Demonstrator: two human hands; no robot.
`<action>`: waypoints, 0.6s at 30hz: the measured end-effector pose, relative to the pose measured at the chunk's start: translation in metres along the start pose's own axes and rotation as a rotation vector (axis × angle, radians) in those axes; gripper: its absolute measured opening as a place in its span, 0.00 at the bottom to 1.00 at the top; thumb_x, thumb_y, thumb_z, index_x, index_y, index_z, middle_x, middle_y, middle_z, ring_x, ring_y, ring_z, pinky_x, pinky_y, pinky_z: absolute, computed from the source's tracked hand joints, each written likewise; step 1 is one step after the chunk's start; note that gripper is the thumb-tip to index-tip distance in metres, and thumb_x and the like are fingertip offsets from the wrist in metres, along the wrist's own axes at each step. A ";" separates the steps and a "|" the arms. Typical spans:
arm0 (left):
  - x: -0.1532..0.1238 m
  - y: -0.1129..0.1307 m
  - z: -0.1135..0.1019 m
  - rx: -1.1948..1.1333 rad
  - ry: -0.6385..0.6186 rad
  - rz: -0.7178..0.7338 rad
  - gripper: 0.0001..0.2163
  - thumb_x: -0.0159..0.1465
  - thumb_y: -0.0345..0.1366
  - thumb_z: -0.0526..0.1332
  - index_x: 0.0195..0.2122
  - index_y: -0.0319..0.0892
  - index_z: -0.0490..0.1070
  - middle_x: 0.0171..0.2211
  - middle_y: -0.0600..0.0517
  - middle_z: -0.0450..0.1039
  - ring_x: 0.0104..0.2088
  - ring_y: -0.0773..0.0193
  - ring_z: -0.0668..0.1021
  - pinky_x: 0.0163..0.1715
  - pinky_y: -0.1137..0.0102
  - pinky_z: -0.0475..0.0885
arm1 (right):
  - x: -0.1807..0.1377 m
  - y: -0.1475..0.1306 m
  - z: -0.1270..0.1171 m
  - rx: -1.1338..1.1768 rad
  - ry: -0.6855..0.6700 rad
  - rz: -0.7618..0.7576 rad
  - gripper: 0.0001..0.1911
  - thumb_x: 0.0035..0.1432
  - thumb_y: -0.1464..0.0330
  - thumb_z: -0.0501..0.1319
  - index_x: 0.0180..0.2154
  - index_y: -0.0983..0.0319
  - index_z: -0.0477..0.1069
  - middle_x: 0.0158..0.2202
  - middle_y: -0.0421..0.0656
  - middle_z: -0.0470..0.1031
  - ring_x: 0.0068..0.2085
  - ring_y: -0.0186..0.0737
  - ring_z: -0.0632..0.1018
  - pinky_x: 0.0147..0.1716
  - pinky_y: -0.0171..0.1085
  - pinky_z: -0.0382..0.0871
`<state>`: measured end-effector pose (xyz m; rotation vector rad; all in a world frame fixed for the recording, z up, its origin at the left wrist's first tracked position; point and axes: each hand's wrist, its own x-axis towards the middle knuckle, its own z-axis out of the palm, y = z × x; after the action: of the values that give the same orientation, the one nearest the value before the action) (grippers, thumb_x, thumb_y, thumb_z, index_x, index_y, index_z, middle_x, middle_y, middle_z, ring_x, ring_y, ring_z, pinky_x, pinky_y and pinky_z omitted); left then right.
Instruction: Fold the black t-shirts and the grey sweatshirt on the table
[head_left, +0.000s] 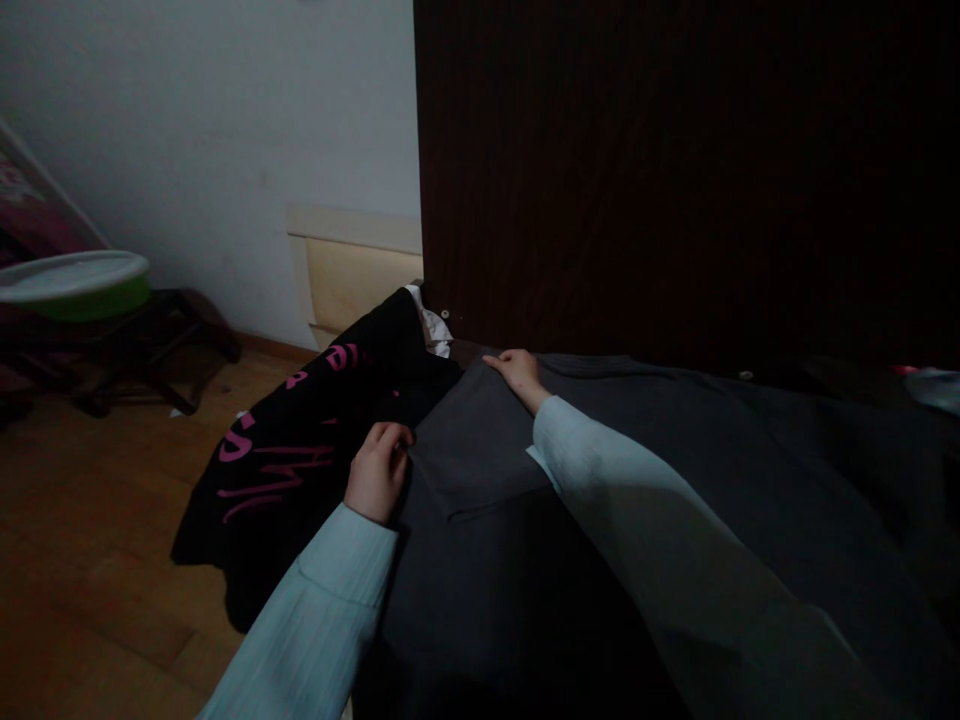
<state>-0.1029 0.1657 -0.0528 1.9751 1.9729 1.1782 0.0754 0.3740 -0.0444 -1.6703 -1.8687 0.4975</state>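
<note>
A dark grey garment (480, 440) lies folded on a dark surface in the dim middle of the view. My left hand (377, 470) is curled shut, pinching the garment's near left corner. Its far corner is under my right hand (516, 372), which lies on it with fingers stretched out and pressed flat. Both arms wear pale blue sleeves. A black garment with pink lettering (300, 450) hangs over the surface's left edge, just left of my left hand.
A tall dark wooden panel (675, 180) rises right behind the garments. A white and green basin (71, 285) sits on a dark stool (150, 350) at left on the wooden floor (90, 540). A pale board (352, 275) leans on the white wall.
</note>
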 end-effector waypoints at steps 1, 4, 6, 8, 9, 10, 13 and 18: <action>0.000 -0.002 0.001 -0.007 -0.002 -0.027 0.08 0.49 0.24 0.49 0.27 0.43 0.62 0.31 0.52 0.65 0.32 0.66 0.70 0.34 0.73 0.66 | -0.001 -0.001 0.003 -0.027 0.024 -0.003 0.16 0.48 0.56 0.59 0.21 0.62 0.70 0.26 0.42 0.74 0.30 0.38 0.73 0.25 0.32 0.57; 0.002 -0.003 0.001 -0.041 -0.058 -0.085 0.06 0.50 0.27 0.50 0.27 0.43 0.62 0.27 0.54 0.65 0.28 0.67 0.69 0.31 0.74 0.65 | -0.005 -0.005 0.010 -0.113 0.059 0.008 0.18 0.49 0.54 0.58 0.21 0.61 0.71 0.27 0.44 0.75 0.32 0.40 0.74 0.27 0.33 0.58; 0.003 -0.001 0.000 -0.053 -0.096 -0.125 0.05 0.51 0.29 0.49 0.27 0.43 0.62 0.26 0.55 0.66 0.27 0.67 0.69 0.29 0.74 0.64 | -0.008 -0.006 0.012 -0.168 0.075 0.005 0.18 0.50 0.54 0.57 0.22 0.61 0.71 0.28 0.46 0.76 0.35 0.42 0.75 0.30 0.34 0.60; 0.004 0.001 -0.001 -0.054 -0.114 -0.164 0.05 0.51 0.31 0.49 0.27 0.43 0.62 0.26 0.55 0.67 0.27 0.67 0.70 0.29 0.73 0.64 | -0.009 -0.006 0.011 -0.190 0.057 -0.019 0.18 0.51 0.54 0.56 0.23 0.61 0.72 0.30 0.46 0.76 0.38 0.44 0.74 0.33 0.36 0.61; 0.005 0.003 -0.002 -0.055 -0.116 -0.182 0.05 0.51 0.32 0.49 0.27 0.43 0.62 0.26 0.55 0.67 0.27 0.66 0.70 0.29 0.73 0.64 | -0.008 -0.005 0.009 -0.181 0.019 -0.035 0.18 0.52 0.55 0.55 0.24 0.61 0.72 0.31 0.46 0.76 0.39 0.44 0.74 0.35 0.36 0.61; 0.005 0.004 -0.003 -0.059 -0.118 -0.197 0.06 0.52 0.33 0.48 0.27 0.43 0.62 0.26 0.55 0.67 0.27 0.66 0.70 0.29 0.73 0.65 | -0.007 -0.003 0.006 -0.163 -0.033 -0.049 0.17 0.53 0.56 0.54 0.25 0.61 0.72 0.32 0.46 0.76 0.39 0.44 0.74 0.36 0.36 0.62; 0.006 0.007 -0.003 -0.068 -0.120 -0.221 0.08 0.55 0.38 0.47 0.26 0.44 0.62 0.24 0.54 0.67 0.27 0.65 0.71 0.29 0.72 0.65 | -0.003 0.001 -0.003 -0.105 -0.177 -0.080 0.12 0.54 0.63 0.54 0.31 0.61 0.73 0.36 0.44 0.76 0.40 0.40 0.74 0.38 0.35 0.63; 0.007 0.005 0.000 -0.027 -0.108 -0.153 0.09 0.54 0.44 0.52 0.26 0.44 0.61 0.26 0.53 0.67 0.30 0.63 0.72 0.34 0.69 0.67 | -0.032 -0.007 -0.015 -0.206 -0.073 -0.131 0.25 0.51 0.67 0.57 0.51 0.67 0.62 0.48 0.54 0.68 0.48 0.47 0.69 0.45 0.42 0.62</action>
<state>-0.1004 0.1714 -0.0469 1.7982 2.0024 1.0350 0.0813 0.3397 -0.0343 -1.6637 -2.1278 0.3247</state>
